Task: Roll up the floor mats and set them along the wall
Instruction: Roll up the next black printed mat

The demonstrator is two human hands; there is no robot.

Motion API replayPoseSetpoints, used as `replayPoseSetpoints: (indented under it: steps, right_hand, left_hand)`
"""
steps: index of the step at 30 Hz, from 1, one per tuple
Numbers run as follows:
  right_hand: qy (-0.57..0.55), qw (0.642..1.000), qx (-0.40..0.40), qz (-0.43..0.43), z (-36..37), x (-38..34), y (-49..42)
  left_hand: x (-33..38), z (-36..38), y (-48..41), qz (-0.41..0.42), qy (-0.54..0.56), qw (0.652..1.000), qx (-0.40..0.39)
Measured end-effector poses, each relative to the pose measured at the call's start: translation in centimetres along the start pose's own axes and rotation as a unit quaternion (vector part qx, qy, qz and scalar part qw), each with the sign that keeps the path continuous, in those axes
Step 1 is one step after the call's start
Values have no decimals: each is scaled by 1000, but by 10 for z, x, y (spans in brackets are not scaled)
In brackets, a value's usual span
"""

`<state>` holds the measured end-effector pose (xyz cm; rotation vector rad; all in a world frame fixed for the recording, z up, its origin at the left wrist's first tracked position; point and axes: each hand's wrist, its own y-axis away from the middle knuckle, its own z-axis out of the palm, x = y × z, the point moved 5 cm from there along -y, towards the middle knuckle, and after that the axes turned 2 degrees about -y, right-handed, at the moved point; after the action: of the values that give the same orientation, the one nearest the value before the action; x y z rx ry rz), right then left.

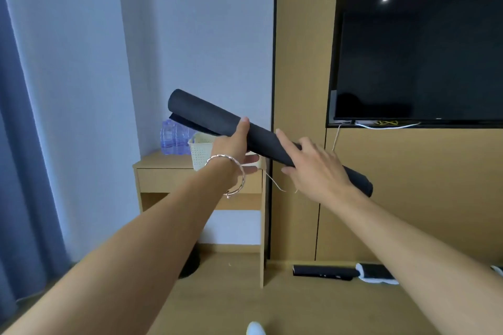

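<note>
Bare hands [234,148], matte black rolled mat [217,119], tilted

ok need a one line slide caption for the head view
Both hands, left and right, hold a rolled dark mat in mid-air, another roll already lying along the wall.

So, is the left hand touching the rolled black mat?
Touching. In the head view the left hand wraps the rolled black mat from below, its thumb lying across the top of the roll with no gap.
</note>
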<state>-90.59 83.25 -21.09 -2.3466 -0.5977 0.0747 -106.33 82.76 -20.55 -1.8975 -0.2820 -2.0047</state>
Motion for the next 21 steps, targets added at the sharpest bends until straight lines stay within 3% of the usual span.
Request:
replayPoseSetpoints:
  steps: [2, 4, 7, 10, 13, 16, 18, 21]
  right_hand:
    - [-25, 1000, -8, 9, 1, -2, 8]
    - [-36, 999, -13, 9, 1, -9, 7]
    - [-60, 998, -19, 1, 3, -30, -5]
    - [-57, 998, -25, -23, 11, -57, -15]
    - [-40, 997, -45, -52, 36, -82, -16]
    - [-28, 993, -84, -75, 70, -99, -10]
    - [-24, 990, -114, -85, 95, -104, -5]
    - [-37, 982, -157, -97, 133, -110, 2]
  left_hand:
    - [-2, -13, 8, 47, -114, 992, -23]
    - [2, -34, 15, 139, -282, 949, -17]
    - [13, -67, 23, 308, -526, 792, 38]
    - [16, -84, 23, 459, -589, 664, 33]
    - [-1, -90, 1, 440, -691, 573, 8]
    - [-34, -106, -25, 347, -733, 585, -8]
    - [-63, -113, -35, 331, -728, 600, -28]
    - [-106, -122, -46, 322, -734, 595, -55]
